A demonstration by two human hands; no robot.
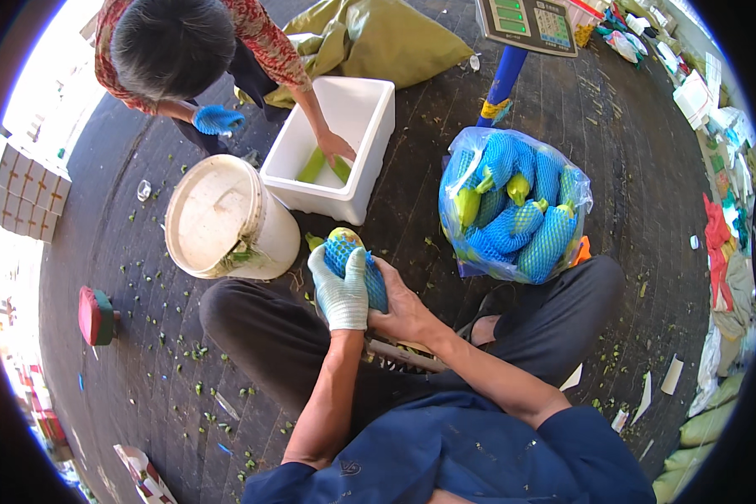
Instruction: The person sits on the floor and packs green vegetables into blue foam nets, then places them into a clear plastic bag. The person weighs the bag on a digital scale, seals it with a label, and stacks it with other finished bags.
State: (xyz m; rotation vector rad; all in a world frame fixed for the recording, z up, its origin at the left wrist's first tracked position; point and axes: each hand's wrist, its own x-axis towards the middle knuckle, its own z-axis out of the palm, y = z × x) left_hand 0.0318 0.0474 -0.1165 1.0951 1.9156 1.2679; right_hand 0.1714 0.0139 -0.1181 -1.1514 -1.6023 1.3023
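Observation:
My left hand (341,286), in a pale knitted glove, grips a green vegetable (345,237), apparently an eggplant, partly covered by a blue foam net sleeve (375,286). My bare right hand (406,309) holds the sleeve's lower end from the right. Both hands are between my knees. A second green tip (314,241) shows just beyond my left fingers; what it belongs to is hidden. To the right stands a clear plastic bag (583,195) full of similar vegetables in blue nets (547,242), their green stem ends showing.
A co-worker's bare hand (335,146) reaches among long green vegetables (312,166) in a white foam box (384,120); the other holds blue netting (218,120). A lidded white bucket (277,242), a scale display (529,25) on a blue post (504,75) and a small stool (97,316) stand around.

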